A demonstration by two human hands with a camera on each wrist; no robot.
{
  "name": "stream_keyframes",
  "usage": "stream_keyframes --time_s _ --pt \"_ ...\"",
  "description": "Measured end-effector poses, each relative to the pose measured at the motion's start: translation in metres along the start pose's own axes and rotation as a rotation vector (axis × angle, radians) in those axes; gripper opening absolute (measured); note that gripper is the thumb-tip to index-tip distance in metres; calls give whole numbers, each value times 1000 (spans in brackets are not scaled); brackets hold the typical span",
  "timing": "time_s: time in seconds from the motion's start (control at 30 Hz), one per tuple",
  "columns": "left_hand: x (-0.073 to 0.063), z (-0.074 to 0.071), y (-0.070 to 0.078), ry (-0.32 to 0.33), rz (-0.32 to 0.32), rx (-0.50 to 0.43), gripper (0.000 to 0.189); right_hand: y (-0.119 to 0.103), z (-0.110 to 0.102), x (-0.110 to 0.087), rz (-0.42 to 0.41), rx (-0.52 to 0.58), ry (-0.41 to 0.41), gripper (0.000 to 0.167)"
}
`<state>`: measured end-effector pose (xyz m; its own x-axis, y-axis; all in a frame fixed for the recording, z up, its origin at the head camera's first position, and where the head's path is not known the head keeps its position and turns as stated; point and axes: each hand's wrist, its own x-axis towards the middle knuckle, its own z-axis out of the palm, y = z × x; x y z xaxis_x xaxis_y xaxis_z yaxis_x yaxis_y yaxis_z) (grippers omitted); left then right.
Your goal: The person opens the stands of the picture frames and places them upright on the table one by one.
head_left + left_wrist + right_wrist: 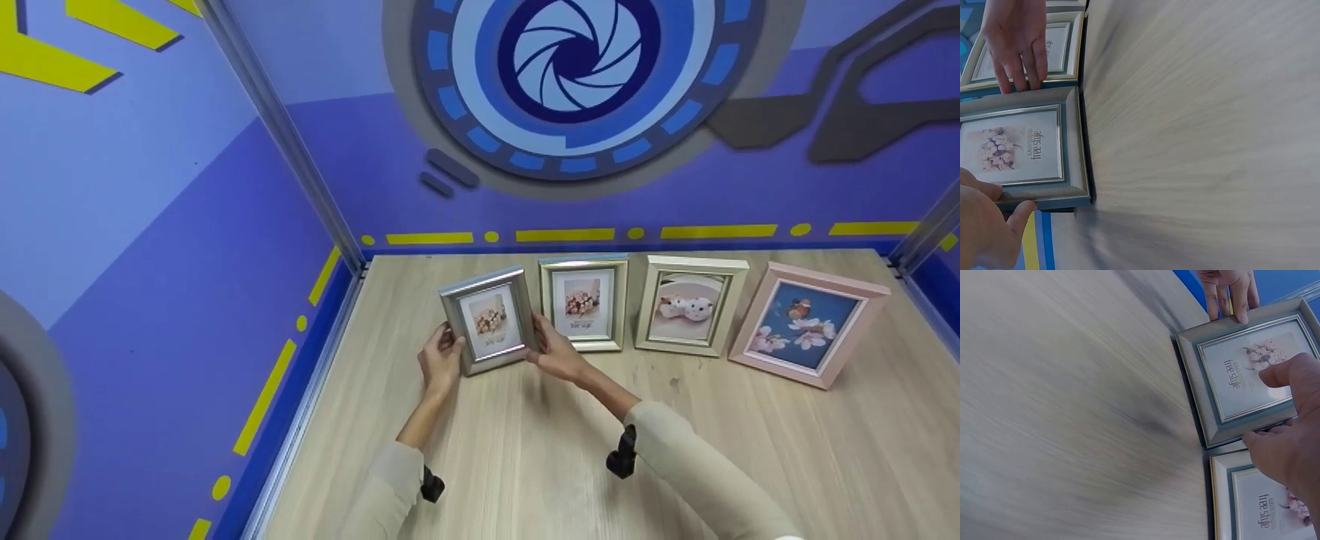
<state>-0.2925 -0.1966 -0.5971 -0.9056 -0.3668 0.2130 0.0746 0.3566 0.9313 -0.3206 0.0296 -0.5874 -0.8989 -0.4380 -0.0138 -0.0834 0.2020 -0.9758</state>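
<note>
A grey-silver photo frame [491, 321] with a picture of pink flowers stands at the left end of a row, turned slightly. My left hand [441, 358] grips its left side, thumb at the front edge and fingers partly hidden behind. At its right side my right hand [556, 354] holds the lower edge; in the right wrist view the thumb [1283, 374] reaches over the front. A champagne-gold frame [583, 304] with a similar picture is close beside it, behind my right fingers. Whether the grey frame's base touches the table fully, I cannot tell.
Farther right stand a cream frame [692, 306] with a picture of white round items and a pink frame [810, 324] with blossoms and a bird. The wooden table [525, 465] meets a blue printed wall [337, 165] at the back and another on the left.
</note>
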Motion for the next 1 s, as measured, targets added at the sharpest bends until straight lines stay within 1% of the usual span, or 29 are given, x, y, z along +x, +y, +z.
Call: stream_keyframes --time_s 0.1,0.23,0.37,0.47,0.53,0.6,0.67,0.73,0.77,0.83,0.9,1.0 --pt "2 2 -1 -26 24 23 38 2 -4 0 -6 -26 -4 86" --pt "1 8 -2 -47 47 56 38 4 -9 -2 -9 -80 9 86" --pt "2 15 0 -56 40 74 36 5 -16 -5 -8 -111 13 84" --pt "5 17 3 -54 42 88 34 4 -17 -4 -3 -120 16 83" --pt "6 16 4 -41 27 116 39 3 -16 -4 -1 -129 14 80" --pt "5 14 6 -17 -12 148 49 2 -13 -4 11 -166 2 77" --pt "3 12 7 21 -43 161 61 1 -8 -3 6 -218 -30 73" --pt "1 9 9 68 -46 158 71 0 -4 -3 -18 -285 -62 66" --pt "0 8 11 91 -32 154 73 -1 -3 -3 -39 -323 -73 61" --pt "0 9 15 131 29 159 76 -4 -2 -5 -80 -372 -80 49" --pt "-1 12 18 162 97 203 77 -6 -5 -10 -122 -421 -72 39" --pt "-3 20 23 192 201 307 76 -8 -16 -23 -169 -485 -73 31"
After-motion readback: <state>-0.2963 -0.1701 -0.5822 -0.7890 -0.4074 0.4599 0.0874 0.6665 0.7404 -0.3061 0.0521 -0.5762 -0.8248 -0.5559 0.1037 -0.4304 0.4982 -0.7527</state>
